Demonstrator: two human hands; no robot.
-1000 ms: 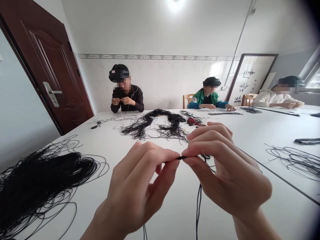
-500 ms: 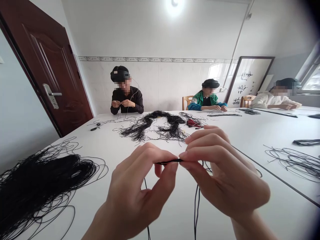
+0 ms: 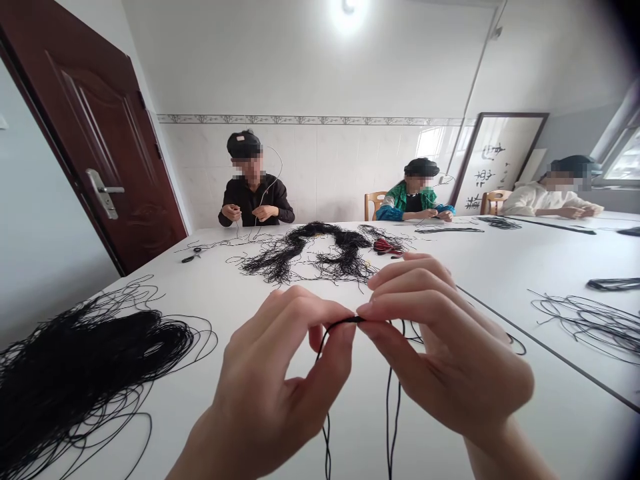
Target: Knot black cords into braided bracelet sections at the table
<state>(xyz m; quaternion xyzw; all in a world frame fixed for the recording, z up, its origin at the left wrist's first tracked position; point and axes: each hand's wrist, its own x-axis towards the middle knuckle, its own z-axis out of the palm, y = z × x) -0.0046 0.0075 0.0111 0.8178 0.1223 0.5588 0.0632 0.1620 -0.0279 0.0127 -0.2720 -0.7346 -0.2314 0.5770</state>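
Observation:
My left hand (image 3: pixel 280 387) and my right hand (image 3: pixel 440 347) meet above the white table (image 3: pixel 550 427), fingertips almost touching. Both pinch the same thin black cord (image 3: pixel 343 323), held between thumb and forefinger of each hand. A short stretch of the cord shows between the fingertips. Its strands hang down in front of me, one loop under my left hand and two strands (image 3: pixel 393 413) under my right.
A big heap of black cords (image 3: pixel 75 373) lies at the left. Another tangle (image 3: pixel 310 250) lies mid-table, with red scissors (image 3: pixel 385 246) and small black scissors (image 3: pixel 191 254) nearby. Loose cords (image 3: pixel 590 320) lie at the right. Three people sit across, handling cords. A brown door (image 3: pixel 100 140) stands left.
The cord between my fingertips has bowed into a loop that now hangs under my left hand. My hands have stayed close together. The person opposite has spread their hands apart.

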